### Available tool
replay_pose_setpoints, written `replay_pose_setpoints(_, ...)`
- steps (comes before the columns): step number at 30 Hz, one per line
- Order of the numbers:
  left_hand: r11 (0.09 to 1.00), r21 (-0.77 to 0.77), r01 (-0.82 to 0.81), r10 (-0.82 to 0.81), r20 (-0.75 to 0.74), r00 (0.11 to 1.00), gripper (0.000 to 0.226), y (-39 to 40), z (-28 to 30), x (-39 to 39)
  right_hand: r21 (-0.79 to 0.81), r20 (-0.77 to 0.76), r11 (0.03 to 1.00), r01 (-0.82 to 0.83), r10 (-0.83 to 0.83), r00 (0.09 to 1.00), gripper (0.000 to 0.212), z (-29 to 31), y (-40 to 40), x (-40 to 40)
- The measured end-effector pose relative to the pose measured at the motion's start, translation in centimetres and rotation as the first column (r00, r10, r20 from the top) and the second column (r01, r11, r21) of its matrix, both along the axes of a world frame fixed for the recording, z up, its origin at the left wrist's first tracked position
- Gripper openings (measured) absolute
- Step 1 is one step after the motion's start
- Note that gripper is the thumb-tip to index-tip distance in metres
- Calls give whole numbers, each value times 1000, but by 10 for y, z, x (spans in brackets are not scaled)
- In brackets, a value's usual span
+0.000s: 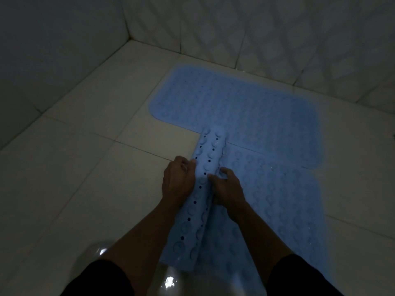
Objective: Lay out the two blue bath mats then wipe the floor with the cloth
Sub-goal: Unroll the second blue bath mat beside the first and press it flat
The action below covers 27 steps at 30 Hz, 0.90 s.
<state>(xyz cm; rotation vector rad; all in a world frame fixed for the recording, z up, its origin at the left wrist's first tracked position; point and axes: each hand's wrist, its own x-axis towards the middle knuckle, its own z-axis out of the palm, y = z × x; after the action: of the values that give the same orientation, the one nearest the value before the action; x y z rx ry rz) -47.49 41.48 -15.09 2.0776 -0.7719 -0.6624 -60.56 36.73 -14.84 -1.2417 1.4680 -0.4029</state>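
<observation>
One blue bath mat (235,99) lies flat on the white tiled floor near the far wall. A second blue mat (277,189) runs from it toward me; its right part lies flat and its left part is still rolled into a tube (210,154) showing suction cups and small holes. My left hand (178,180) grips the roll from its left side. My right hand (228,186) presses on the roll's right side, fingers curled over it. No cloth is visible.
Tiled walls (277,28) meet in a corner at the back left. Bare white floor tiles (74,167) stretch to the left. A shiny rounded object (168,280) with light glints sits at the bottom edge, between my arms. The room is dim.
</observation>
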Motion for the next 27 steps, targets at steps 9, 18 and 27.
replay_pose_setpoints(9, 993, 77, 91, -97, 76, 992, 59, 25, 9, 21, -138, 10, 979, -151, 154, 988, 43, 7, -1, 19)
replay_pose_setpoints(18, 987, 63, 150, -160, 206, 965, 44, 41, 1, 45, -340, 46, 929, -146, 171, 984, 42, -7, 1, 66)
replay_pose_setpoints(27, 976, 128, 174, -197, 205, 959, 53, 47, -5, 71, -416, -147, 803, -426, 403, 903, 52, -17, 1, 97)
